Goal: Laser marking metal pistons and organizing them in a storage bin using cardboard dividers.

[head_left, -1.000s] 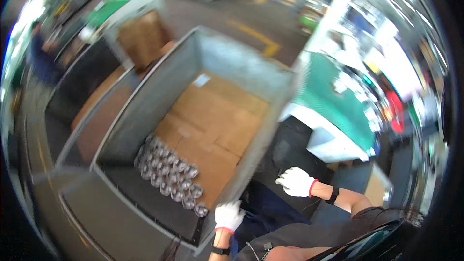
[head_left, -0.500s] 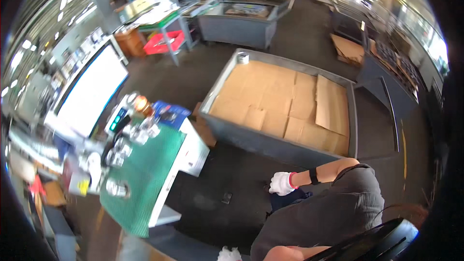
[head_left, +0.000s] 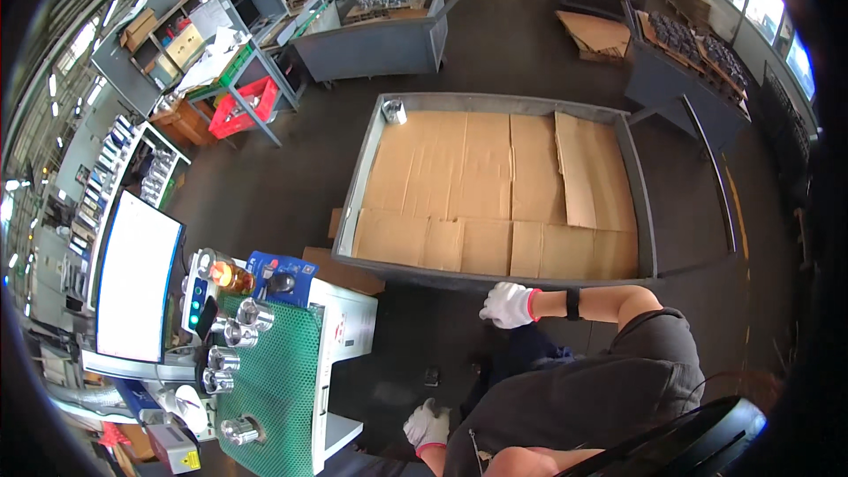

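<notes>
Both my hands wear white gloves with red cuffs. My right hand (head_left: pixel 510 305) hangs out in front of my dark grey shirt, fingers curled in, near the front wall of the grey bin (head_left: pixel 495 283); no held thing shows in it. A black band circles that wrist. Lower down, my left hand (head_left: pixel 428 427) is loosely bent and has nothing visible in it, to the right of the workbench. On the bench's green mat (head_left: pixel 283 362) stand several shiny metal cylinders (head_left: pixel 254 314). One more metal cylinder (head_left: pixel 395 112) stands in the bin's far left corner.
Flattened cardboard (head_left: pixel 442 168) lines the bin. A monitor (head_left: pixel 137 278) and an amber jar (head_left: pixel 231 276) are on the bench side. A red crate (head_left: pixel 243 108) sits under a far table. Another bin (head_left: pixel 371 40) stands behind; a metal frame (head_left: pixel 707 159) juts out on the right.
My view has turned, so the bench and monitor appear lower and the bin more level. My left hand has come further into view; my right hand stays curled at about the same place.
</notes>
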`<state>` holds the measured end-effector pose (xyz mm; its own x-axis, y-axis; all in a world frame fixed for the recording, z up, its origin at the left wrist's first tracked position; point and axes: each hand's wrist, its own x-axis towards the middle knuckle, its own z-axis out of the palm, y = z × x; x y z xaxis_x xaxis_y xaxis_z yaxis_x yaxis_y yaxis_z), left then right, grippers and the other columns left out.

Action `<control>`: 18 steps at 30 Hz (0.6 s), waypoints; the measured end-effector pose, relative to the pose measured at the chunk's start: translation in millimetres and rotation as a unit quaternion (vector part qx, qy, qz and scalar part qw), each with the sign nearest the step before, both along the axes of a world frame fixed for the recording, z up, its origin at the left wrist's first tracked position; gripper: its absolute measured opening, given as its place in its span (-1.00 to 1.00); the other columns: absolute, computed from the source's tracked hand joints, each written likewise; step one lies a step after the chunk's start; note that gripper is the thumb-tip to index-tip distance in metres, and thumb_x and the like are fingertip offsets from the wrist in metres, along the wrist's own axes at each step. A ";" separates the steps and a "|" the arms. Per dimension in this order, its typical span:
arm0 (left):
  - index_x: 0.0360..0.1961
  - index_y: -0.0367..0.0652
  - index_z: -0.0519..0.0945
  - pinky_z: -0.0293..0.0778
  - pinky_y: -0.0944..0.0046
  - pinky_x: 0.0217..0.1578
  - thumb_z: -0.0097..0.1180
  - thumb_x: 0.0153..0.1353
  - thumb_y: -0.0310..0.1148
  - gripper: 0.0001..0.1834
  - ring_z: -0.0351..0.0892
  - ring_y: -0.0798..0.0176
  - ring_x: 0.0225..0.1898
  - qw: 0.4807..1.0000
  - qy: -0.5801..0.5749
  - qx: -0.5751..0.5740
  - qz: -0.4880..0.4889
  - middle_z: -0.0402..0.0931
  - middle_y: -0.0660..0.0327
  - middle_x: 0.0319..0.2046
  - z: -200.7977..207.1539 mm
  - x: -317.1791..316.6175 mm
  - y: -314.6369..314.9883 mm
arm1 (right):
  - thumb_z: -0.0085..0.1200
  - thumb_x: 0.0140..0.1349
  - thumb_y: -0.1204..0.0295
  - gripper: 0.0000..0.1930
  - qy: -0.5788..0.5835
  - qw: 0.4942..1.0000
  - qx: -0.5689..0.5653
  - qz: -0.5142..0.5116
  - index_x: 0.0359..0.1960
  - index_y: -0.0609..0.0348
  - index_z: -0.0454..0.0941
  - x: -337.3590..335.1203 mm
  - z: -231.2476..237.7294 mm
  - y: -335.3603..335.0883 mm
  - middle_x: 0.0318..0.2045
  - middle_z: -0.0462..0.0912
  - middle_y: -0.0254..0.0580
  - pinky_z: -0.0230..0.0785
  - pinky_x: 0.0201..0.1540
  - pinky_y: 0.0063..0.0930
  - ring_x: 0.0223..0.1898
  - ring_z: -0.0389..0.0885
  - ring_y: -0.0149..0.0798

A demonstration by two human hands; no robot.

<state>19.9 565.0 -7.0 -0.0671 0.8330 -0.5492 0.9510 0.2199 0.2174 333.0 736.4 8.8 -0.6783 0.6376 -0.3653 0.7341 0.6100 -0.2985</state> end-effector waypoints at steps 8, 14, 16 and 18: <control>0.00 0.12 0.62 0.49 0.02 -0.16 0.19 -0.01 0.12 -0.44 0.64 0.01 -0.20 0.994 0.108 -0.013 -0.028 0.64 0.12 -0.24 -16.9 -64.1 31.6 | -0.03 0.07 0.26 -0.63 0.055 0.998 -0.004 -0.029 -0.08 -0.06 0.63 -17.8 -24.6 58.6 -0.29 0.68 -0.08 0.44 -0.06 -0.10 -0.13 0.60 0.01; 0.00 0.13 0.61 0.51 -0.03 -0.19 0.15 0.00 0.12 -0.45 0.64 -0.01 -0.21 0.996 0.054 -0.030 -0.069 0.64 0.11 -0.24 -33.7 -66.7 113.3 | 0.00 0.09 0.17 -0.59 0.003 0.992 -0.046 -0.115 0.00 -0.11 0.58 -19.3 -67.3 206.4 -0.22 0.67 -0.09 0.47 -0.09 -0.06 -0.15 0.62 0.06; 0.02 0.13 0.60 0.50 -0.04 -0.16 0.12 0.01 0.14 -0.43 0.63 -0.03 -0.18 0.995 0.012 -0.095 -0.034 0.64 0.10 -0.23 -39.7 -68.3 136.4 | -0.01 0.08 0.20 -0.57 0.010 0.987 -0.071 -0.146 0.03 -0.13 0.57 -21.4 -100.5 270.7 -0.18 0.67 -0.10 0.47 -0.07 -0.10 -0.12 0.62 0.04; 0.06 0.13 0.57 0.50 0.02 -0.09 0.09 0.06 0.11 -0.44 0.63 -0.01 -0.13 0.992 0.013 -0.128 -0.012 0.63 0.06 -0.18 -34.3 -63.4 160.4 | -0.02 0.06 0.22 -0.54 0.017 0.979 -0.099 -0.180 0.06 -0.15 0.56 -21.2 -118.1 334.5 -0.13 0.67 -0.11 0.48 -0.05 -0.14 -0.08 0.63 0.03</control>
